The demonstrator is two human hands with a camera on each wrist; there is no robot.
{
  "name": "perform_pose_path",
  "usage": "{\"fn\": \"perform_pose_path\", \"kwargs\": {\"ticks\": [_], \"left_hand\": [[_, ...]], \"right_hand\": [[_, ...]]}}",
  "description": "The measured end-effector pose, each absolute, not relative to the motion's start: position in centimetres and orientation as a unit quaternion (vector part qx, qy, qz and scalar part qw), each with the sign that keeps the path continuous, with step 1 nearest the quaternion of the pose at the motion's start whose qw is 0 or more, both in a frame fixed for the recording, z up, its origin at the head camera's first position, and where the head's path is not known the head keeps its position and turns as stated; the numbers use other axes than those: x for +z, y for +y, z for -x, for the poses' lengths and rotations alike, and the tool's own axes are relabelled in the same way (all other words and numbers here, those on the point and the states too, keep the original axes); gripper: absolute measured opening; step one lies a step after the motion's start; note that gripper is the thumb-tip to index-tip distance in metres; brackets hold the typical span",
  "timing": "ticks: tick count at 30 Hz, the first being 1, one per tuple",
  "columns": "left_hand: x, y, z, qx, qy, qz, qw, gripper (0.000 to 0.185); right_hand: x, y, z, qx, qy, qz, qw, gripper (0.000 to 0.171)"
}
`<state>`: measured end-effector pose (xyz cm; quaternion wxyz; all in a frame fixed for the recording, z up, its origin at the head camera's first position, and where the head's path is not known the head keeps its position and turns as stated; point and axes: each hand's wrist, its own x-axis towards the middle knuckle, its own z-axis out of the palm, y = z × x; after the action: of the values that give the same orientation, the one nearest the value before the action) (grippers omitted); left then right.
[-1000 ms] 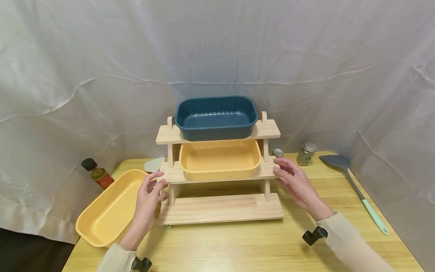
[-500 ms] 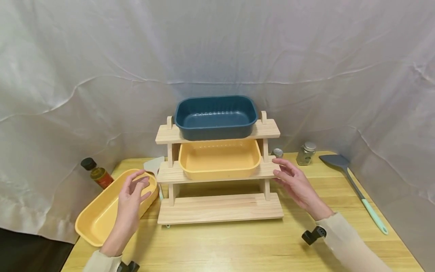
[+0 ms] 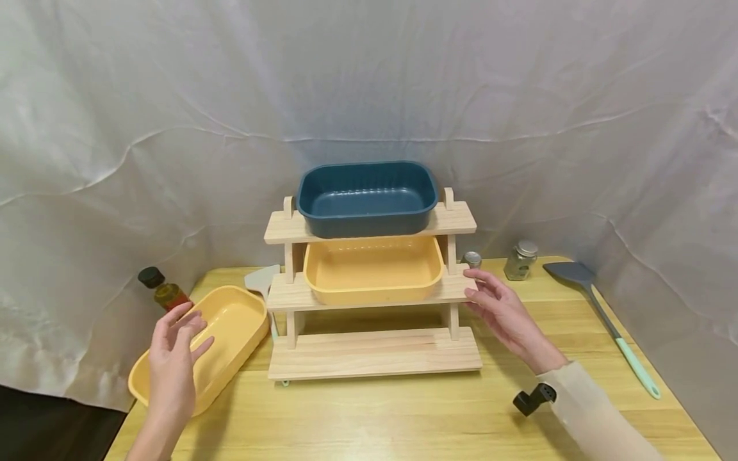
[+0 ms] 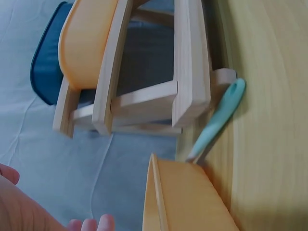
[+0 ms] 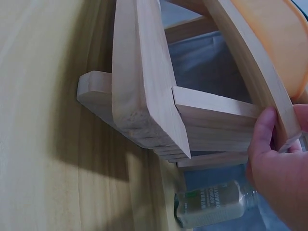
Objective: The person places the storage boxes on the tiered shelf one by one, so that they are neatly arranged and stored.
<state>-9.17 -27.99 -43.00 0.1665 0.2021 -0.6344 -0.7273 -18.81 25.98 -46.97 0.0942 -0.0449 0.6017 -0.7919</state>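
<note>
A three-tier wooden rack point(image 3: 375, 353) stands mid-table. A dark blue tray point(image 3: 366, 198) sits on its top shelf and a yellow tray point(image 3: 373, 272) on the middle one. A second yellow tray point(image 3: 230, 320) lies on the table to the left, over the table's corner. My left hand point(image 3: 173, 358) hovers open above that tray's near end, holding nothing; its fingertips point(image 4: 91, 224) show beside the tray point(image 4: 187, 202). My right hand point(image 3: 498, 310) touches the right end of the middle shelf with relaxed fingers. In the right wrist view its thumb point(image 5: 267, 134) rests on the rack point(image 5: 144, 72).
A dark-capped sauce bottle point(image 3: 164, 294) stands behind the left tray. A small spatula point(image 3: 261, 280) lies by the rack's left post, its mint handle point(image 4: 219, 115) under the rack. Two spice jars point(image 3: 520, 259) and a grey spatula point(image 3: 605, 320) are at the right. White cloth hangs behind.
My left hand has left the left end of the middle shelf and moved left and toward me, over the yellow tray on the table. The right hand has stayed put.
</note>
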Motion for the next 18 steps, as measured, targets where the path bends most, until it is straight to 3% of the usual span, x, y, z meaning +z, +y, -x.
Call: {"fn": "perform_pose_path", "kwargs": {"ticks": [18], "left_hand": [[-44.1, -31.8, 5.6, -0.712, -0.589, -0.268, 0.272, 0.037]], "right_hand": [[-47.2, 25.8, 19.1, -0.814, 0.571, 0.053, 0.091, 0.034]]}}
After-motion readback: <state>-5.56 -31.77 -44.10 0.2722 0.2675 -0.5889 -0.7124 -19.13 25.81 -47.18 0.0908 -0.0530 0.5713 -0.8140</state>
